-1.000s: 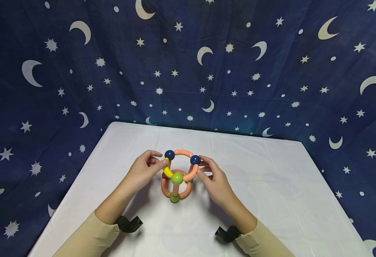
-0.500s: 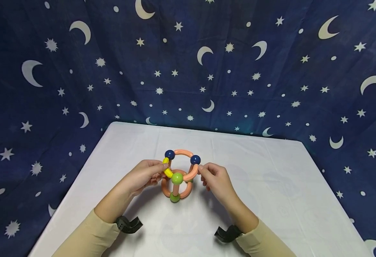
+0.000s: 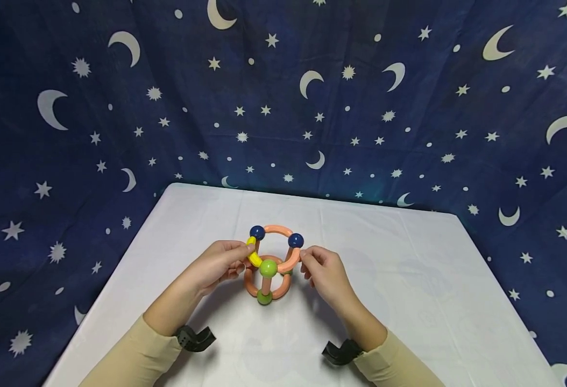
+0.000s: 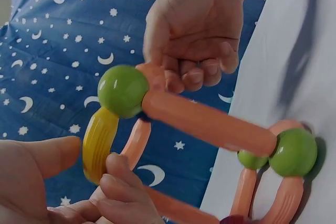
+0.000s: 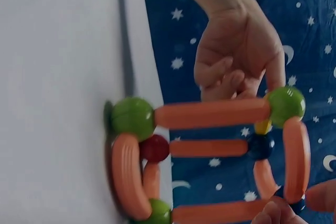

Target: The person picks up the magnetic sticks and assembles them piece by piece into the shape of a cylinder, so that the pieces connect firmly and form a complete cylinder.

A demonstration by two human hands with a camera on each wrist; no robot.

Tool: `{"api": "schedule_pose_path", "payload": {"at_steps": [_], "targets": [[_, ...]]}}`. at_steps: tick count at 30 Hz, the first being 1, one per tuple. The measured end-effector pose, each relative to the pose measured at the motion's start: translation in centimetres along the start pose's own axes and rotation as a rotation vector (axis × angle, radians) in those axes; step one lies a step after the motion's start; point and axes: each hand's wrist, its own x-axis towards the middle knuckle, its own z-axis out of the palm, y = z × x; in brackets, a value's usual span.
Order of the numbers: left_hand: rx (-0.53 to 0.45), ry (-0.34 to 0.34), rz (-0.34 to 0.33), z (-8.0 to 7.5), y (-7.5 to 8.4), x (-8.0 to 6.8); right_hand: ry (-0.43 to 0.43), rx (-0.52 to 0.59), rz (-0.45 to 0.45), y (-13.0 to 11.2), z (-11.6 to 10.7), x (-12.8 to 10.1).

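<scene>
Two hands are being used on the ball-and-rod frame (image 3: pixel 270 262): left hand (image 3: pixel 215 264) pinching its yellow arc (image 3: pixel 252 253), right hand (image 3: pixel 323 271) pinching an orange arc (image 3: pixel 290 259). Light, stiff, probably easily pulled apart.

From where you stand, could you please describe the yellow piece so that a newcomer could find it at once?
On the white table stands a rod-and-ball toy frame between two hands. The yellow piece is its upper-left curved bar, pinched by the left hand; every other bar is orange.
</scene>
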Motion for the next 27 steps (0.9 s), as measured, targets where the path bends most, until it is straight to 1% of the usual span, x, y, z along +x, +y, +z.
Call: {"api": "schedule_pose_path", "payload": {"at_steps": [1,3,4,6,7,9,11,13,17,21,27], "targets": [[0.012,0.021,-0.001,-0.2,-0.1,0.2,0.012,-0.011,-0.004,0.2,0.0,0.2],[0.088,0.089,0.014,-0.7,-0.4,0.7,0.041,-0.062,-0.007,0.7,-0.1,0.6],[0.151,0.132,0.026,-0.9,-0.6,1.0,0.046,-0.091,-0.010,0.9,0.0,0.8],[0.306,0.215,0.049,-1.2,-1.0,1.8,0.039,-0.160,-0.019,1.5,0.1,1.2],[0.392,0.238,0.068,-1.2,-1.3,2.2,0.033,-0.199,-0.024,1.7,0.2,1.5],[0.529,0.258,0.108,-1.1,-1.8,3.0,0.012,-0.255,-0.038,2.1,0.4,1.8],[0.596,0.256,0.148,-0.8,-2.2,3.6,-0.001,-0.289,-0.062,2.3,0.7,2.2],[0.607,0.249,0.189,-0.5,-2.5,4.0,-0.005,-0.313,-0.089,2.5,1.0,2.5],[0.575,0.251,0.236,-0.1,-2.9,4.3,0.006,-0.344,-0.118,2.5,1.5,2.8],[0.551,0.249,0.256,0.0,-3.2,4.2,0.024,-0.342,-0.138,2.4,1.7,2.9],[0.551,0.282,0.283,0.0,-3.6,4.2,0.023,-0.342,-0.153,2.2,1.9,2.9]]}}
